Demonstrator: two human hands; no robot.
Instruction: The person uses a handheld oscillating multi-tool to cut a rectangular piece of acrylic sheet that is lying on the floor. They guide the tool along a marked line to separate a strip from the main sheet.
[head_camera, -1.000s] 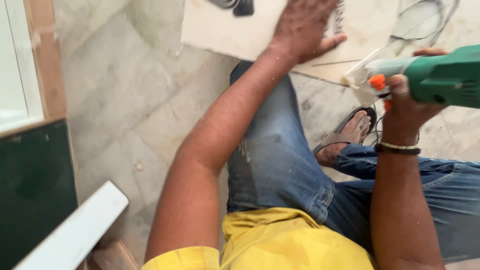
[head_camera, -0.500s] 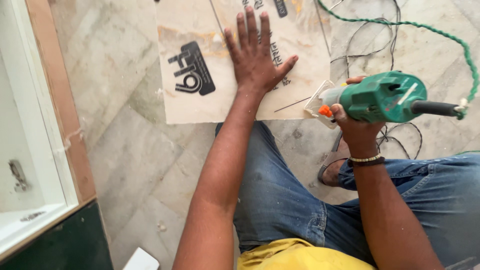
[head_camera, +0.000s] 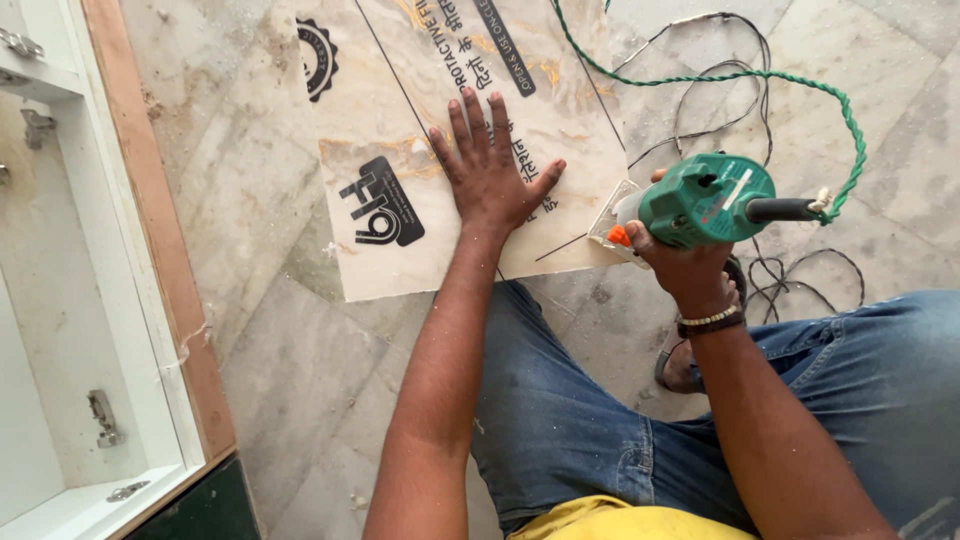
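The left hand (head_camera: 490, 175) is laid flat, fingers spread apart, on a marble-patterned laminate sheet (head_camera: 400, 130) that lies on the floor (head_camera: 280, 380). The sheet is pressed down near its near edge, just left of a dark cut line drawn across it. The right hand (head_camera: 685, 265) is clamped around the body of a green power cutter (head_camera: 700, 200), held just right of the left hand. The nose of the cutter, with its clear guard, is placed at the near right edge of the sheet. A green braided cord (head_camera: 790, 85) is led from the rear of the cutter and loops far across the floor. Thin black wires (head_camera: 720, 110) lie on the floor to the right. A beaded bracelet (head_camera: 710, 320) is worn on the right wrist. A white cabinet (head_camera: 70, 300) with a wooden edge stands at the left.
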